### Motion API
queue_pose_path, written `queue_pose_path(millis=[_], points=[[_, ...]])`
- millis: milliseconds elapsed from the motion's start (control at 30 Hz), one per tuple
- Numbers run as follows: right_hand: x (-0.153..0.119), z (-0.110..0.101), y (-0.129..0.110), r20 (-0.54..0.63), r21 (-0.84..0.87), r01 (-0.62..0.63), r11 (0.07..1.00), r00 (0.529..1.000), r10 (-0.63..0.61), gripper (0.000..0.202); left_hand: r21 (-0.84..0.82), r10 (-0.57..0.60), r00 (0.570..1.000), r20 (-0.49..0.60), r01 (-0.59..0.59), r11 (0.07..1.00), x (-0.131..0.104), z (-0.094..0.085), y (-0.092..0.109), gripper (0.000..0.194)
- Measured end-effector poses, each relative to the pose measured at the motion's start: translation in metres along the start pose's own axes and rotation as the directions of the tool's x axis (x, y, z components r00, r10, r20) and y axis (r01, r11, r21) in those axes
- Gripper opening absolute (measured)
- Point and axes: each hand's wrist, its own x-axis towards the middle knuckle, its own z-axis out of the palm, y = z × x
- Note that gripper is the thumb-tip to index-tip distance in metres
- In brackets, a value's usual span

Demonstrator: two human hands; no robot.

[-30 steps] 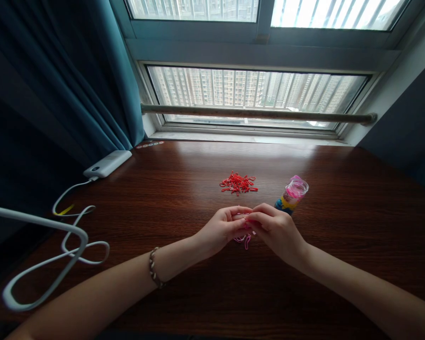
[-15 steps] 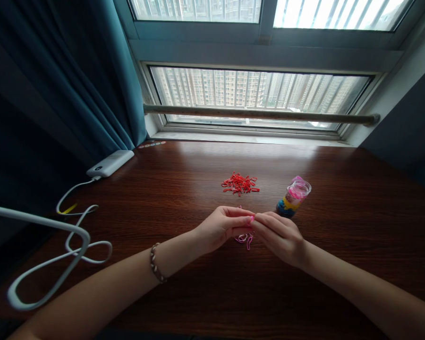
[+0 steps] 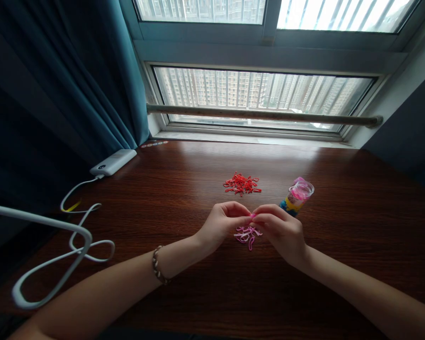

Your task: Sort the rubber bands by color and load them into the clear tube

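My left hand (image 3: 223, 222) and my right hand (image 3: 283, 231) meet fingertip to fingertip above the table. Between them they pinch a small pink clip (image 3: 252, 216), mostly covered by the fingers. Just below lies a small pile of pink and pale paper clips (image 3: 248, 235). Farther back is a heap of red paper clips (image 3: 242, 183). Behind my right hand a clear jar (image 3: 297, 194) leans to the right, with pink, yellow and blue contents; its lower end is partly hidden by that hand.
A white power bank (image 3: 113, 162) lies at the back left of the brown wooden table (image 3: 184, 184). Its white cable (image 3: 65, 264) loops over the left side. A blue curtain (image 3: 102, 85) hangs at the left, and a metal rail (image 3: 262, 113) crosses the window behind.
My fingers have shifted and bent more around the pink clip, and the pink pile beneath shows more. The whole view has moved slightly; the red heap and jar keep their places.
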Motion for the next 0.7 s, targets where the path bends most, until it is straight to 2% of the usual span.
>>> queue_pose_path(millis=[133,300,433,600,700], points=[[0.004,0.001,-0.004,-0.008,0.036,-0.108,0.993,0.994,0.108,0.007,-0.050,0.002,1.000,0.026,0.000,0.999,0.001,0.000,-0.001,0.027],[0.006,-0.002,-0.005,0.042,0.018,-0.141,0.990,0.989,0.140,0.012,-0.042,-0.024,0.998,0.057,0.026,0.999,0.002,-0.002,-0.001,0.028],[0.007,-0.005,-0.005,0.074,-0.057,-0.073,0.996,0.994,0.077,0.009,-0.044,-0.055,0.996,0.067,0.058,0.997,0.003,-0.003,-0.003,0.027],[0.003,-0.002,-0.007,0.214,-0.260,0.146,0.955,0.973,-0.090,0.018,-0.142,-0.097,0.993,0.070,0.106,0.984,0.002,-0.001,-0.006,0.028],[0.009,-0.004,-0.013,0.189,-0.257,0.107,0.960,0.980,-0.059,0.015,-0.236,-0.145,0.981,0.125,0.171,0.957,0.002,0.000,-0.006,0.032]])
